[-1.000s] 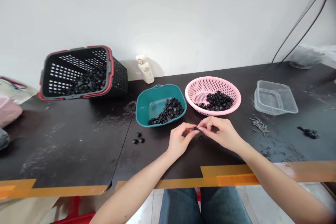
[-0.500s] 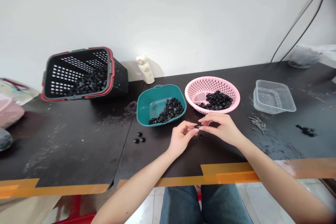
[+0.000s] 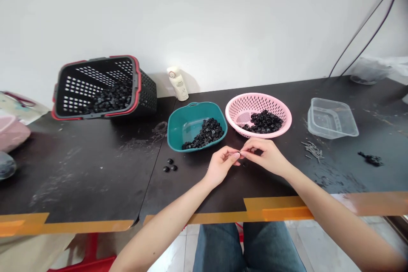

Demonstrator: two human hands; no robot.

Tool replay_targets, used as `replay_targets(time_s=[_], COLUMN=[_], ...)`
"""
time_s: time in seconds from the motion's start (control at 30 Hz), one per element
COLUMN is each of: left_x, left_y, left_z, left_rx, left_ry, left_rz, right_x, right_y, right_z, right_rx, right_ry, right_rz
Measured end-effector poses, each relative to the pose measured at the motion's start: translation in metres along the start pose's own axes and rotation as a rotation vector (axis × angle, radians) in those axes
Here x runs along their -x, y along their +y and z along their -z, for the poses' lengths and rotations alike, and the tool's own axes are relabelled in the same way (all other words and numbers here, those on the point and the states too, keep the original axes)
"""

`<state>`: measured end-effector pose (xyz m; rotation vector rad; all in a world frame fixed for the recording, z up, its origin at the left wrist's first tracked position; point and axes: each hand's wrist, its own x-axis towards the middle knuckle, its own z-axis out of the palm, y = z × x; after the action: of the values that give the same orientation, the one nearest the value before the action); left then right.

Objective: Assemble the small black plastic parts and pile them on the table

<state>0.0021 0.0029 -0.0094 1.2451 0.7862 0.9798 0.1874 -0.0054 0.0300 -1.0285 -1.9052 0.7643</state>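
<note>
My left hand point(image 3: 223, 162) and my right hand point(image 3: 264, 155) meet fingertip to fingertip above the dark table. Both are pinched closed around a small black part point(image 3: 239, 153), which the fingers mostly cover. Just behind them stand a teal tub point(image 3: 174, 129) with a heap of small round black pieces point(image 3: 207, 133) and a pink perforated basket point(image 3: 234, 102) with black parts point(image 3: 264, 122) in it. Left of my left hand, 3 black knob-like pieces point(image 3: 170, 165) lie together on the table. One small dark piece point(image 3: 245, 164) lies under my right fingers.
A dark basket with red edging point(image 3: 145, 93) lies tipped at the left, black parts inside. A cream bottle point(image 3: 177, 84) stands by the wall. To the right are a clear plastic box point(image 3: 333, 119), metal pins point(image 3: 313, 151) and a black cluster point(image 3: 370, 159). Orange tape point(image 3: 280, 208) lines the front edge.
My fingertips have drawn closer together, and the small black part between them is more covered than before. The view has shifted slightly; the containers stay where they were.
</note>
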Motion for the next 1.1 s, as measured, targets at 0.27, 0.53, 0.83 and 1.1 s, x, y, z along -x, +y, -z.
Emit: replay_targets(time_s=[0.27, 0.53, 0.83, 1.1], left_x=[-0.002, -0.003, 0.001, 0.014], left_y=[0.007, 0.004, 0.005, 0.014], left_z=[-0.001, -0.001, -0.001, 0.000], left_rx=[0.073, 0.049, -0.080, -0.570], left_ry=[0.080, 0.137, 0.131, 0.240], left_rz=[0.045, 0.044, -0.102, -0.610], right_x=[0.003, 0.006, 0.000, 0.002], right_y=[0.011, 0.026, 0.010, 0.008], right_z=[0.020, 0.008, 0.010, 0.000], right_rx=[-0.060, 0.143, -0.165, -0.629], right_ry=[-0.238, -0.374, -0.236, -0.037], right_rz=[-0.265, -0.140, -0.166, -0.349])
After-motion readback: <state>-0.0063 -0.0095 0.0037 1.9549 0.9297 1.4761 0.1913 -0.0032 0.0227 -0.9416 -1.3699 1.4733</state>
